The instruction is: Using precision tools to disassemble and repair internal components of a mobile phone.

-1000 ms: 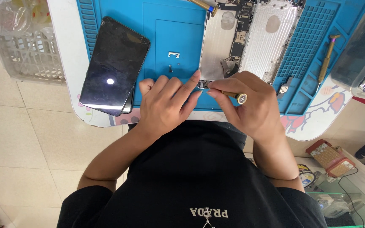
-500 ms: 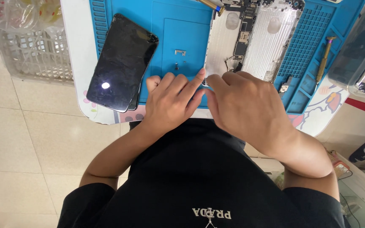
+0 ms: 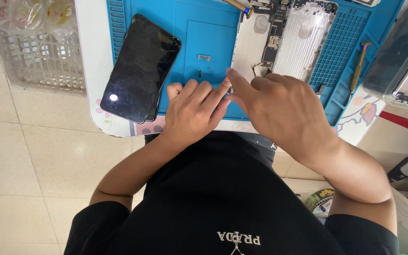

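My left hand and my right hand meet at the near edge of a blue work mat, fingertips pinched together on a tiny metal part. What the part is cannot be made out. Just beyond the fingers lies an opened phone body with its circuit board showing. A black phone screen lies face up on the mat to the left of my left hand. Small screws and a bracket rest on the mat between them.
A white wire basket with bagged items stands at the far left. A brass-handled screwdriver lies on the mat's right side, another tool at the top. A dark phone part sits far right. Tiled floor below.
My right hand has rolled over the small part so its back faces up, and its forefinger now points toward the phone body. The view has shifted slightly.
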